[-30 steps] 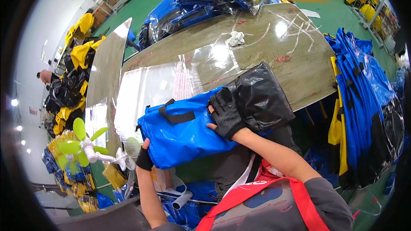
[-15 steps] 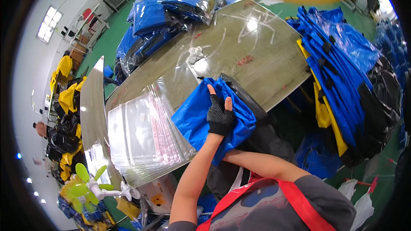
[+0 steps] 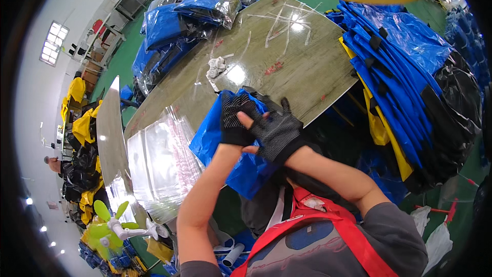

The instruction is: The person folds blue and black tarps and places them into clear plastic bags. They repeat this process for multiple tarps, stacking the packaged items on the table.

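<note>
Our left hand [image 3: 234,119] and right hand [image 3: 277,132] overlap, fingers pressed flat and spread on the blue bag [image 3: 221,146]. It lies under them at the counter [image 3: 287,56] edge, clear sleeves [image 3: 159,161] just left.

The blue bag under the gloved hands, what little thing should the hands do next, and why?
Probably press the blue bag flatter on the table. Both gloved hands, left hand and right hand, lie crossed on top of it, its lower edge hangs off the table, and the stack of clear plastic sleeves lies right beside it.

Both gloved hands together, left hand [image 3: 234,120] under right hand [image 3: 277,131]
</note>
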Demonstrator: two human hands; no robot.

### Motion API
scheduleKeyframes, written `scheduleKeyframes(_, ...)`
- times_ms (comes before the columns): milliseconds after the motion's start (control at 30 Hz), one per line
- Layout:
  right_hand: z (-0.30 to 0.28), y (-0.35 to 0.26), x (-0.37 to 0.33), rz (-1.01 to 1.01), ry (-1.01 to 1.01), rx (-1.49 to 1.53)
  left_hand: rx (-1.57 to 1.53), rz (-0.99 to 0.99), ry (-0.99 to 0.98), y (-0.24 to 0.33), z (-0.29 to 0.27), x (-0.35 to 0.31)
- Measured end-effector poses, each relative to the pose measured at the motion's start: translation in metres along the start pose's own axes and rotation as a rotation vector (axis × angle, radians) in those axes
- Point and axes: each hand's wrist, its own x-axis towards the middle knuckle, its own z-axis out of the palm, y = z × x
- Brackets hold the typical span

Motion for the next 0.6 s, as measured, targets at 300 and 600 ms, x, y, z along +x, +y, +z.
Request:
scheduleKeyframes(300,0.060,0.052,-0.038,-0.143,0.049,0.034,-0.343,0.341,0.034,-0.064,0.075,0.042)
scheduleKeyframes(600,0.029,0.089,-0.097,-0.549,0.228,0.114,-0.779,0.198,-0.286,-0.029,0.082,0.016)
